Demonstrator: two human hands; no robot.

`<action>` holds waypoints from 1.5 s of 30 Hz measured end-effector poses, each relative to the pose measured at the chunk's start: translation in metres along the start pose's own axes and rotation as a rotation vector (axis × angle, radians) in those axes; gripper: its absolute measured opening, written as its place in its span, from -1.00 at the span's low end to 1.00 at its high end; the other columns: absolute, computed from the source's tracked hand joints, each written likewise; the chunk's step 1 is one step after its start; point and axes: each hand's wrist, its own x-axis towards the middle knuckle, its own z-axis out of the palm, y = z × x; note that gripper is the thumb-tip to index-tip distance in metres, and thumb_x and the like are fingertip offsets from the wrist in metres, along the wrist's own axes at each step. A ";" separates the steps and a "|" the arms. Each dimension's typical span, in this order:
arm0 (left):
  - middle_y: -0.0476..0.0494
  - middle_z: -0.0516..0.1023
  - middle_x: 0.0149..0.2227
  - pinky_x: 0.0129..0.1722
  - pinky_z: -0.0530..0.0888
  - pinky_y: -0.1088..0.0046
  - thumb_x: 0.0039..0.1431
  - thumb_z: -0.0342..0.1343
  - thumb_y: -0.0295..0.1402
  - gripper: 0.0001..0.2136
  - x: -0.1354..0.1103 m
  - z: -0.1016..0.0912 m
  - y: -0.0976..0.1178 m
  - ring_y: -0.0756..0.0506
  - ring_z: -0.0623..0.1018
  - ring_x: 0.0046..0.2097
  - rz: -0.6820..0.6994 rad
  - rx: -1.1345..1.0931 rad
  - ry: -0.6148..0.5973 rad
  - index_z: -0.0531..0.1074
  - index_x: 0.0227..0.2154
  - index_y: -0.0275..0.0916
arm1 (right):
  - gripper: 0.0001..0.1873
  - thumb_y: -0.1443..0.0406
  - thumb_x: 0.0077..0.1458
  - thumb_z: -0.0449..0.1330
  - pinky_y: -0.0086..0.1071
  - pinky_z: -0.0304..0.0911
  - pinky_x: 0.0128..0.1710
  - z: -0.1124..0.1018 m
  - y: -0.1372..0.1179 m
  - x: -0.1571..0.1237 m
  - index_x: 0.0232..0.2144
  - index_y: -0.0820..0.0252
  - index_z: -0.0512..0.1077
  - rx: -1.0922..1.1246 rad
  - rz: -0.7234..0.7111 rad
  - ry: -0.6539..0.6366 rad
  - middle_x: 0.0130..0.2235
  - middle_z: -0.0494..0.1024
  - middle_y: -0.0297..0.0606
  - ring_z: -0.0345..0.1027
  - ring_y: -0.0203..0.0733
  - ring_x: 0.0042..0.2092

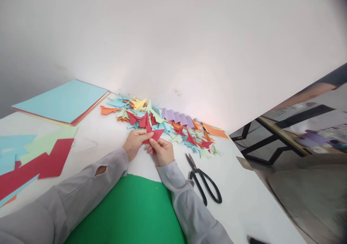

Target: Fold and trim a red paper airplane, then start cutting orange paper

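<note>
Between both hands is a small piece of red folded paper [158, 134], its pointed corner aimed to the right. My left hand [135, 143] pinches it from the left, thumb on top. From the right and below, my right hand [163, 151] grips its lower edge with the thumb on the near face. Just beyond the hands lies a heap of small folded paper shapes [138, 104] in red, yellow, orange, blue and green. Black-handled scissors [207, 186] rest on the table to the right, blades pointing away from me.
A stack of coloured sheets [63, 101] lies at the back left, light blue on top. Cut paper pieces [58, 161] spread across the left side. Pleated purple paper [177, 117] and an orange pad [215, 131] sit near the wall. Green fabric [135, 208] covers my front.
</note>
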 end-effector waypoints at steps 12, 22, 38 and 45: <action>-0.03 0.44 -0.64 -0.53 0.34 0.49 -0.30 0.29 -0.41 -0.86 -0.001 -0.002 0.002 0.03 0.40 -0.56 0.011 0.078 0.044 0.47 -0.62 -0.35 | -0.68 0.16 -0.29 0.35 -0.52 0.07 -0.77 -0.004 0.005 0.007 -0.72 0.21 0.32 0.242 0.007 0.128 -0.75 0.35 -0.46 0.13 -0.42 -0.72; -0.07 0.52 -0.56 -0.43 0.37 0.47 -0.35 0.31 -0.45 -0.82 0.001 -0.001 0.001 0.03 0.44 -0.50 -0.010 -0.006 0.149 0.49 -0.57 -0.36 | -0.84 0.29 -0.33 0.36 -0.43 0.28 -0.54 -0.006 0.005 0.009 -0.65 0.22 0.45 0.380 0.043 0.172 -0.60 0.51 -0.38 0.31 -0.35 -0.57; -0.04 0.49 -0.57 -0.56 0.38 0.49 -0.40 0.34 -0.57 -0.66 0.003 -0.001 0.005 0.01 0.47 -0.54 -0.030 -0.195 0.247 0.37 -0.45 -0.35 | -0.70 0.16 -0.22 0.31 -0.48 0.10 -0.67 -0.002 0.004 0.001 -0.72 0.20 0.34 0.033 -0.033 -0.060 -0.71 0.43 -0.39 0.18 -0.40 -0.69; 0.02 0.43 -0.62 -0.64 0.35 0.48 -0.41 0.35 -0.52 -0.65 0.002 -0.002 0.003 0.01 0.43 -0.61 -0.037 -0.150 0.222 0.34 -0.47 -0.34 | -0.61 0.08 -0.31 0.35 -0.50 0.13 -0.71 -0.001 -0.001 0.001 -0.71 0.20 0.28 0.070 0.035 -0.027 -0.71 0.47 -0.33 0.25 -0.36 -0.70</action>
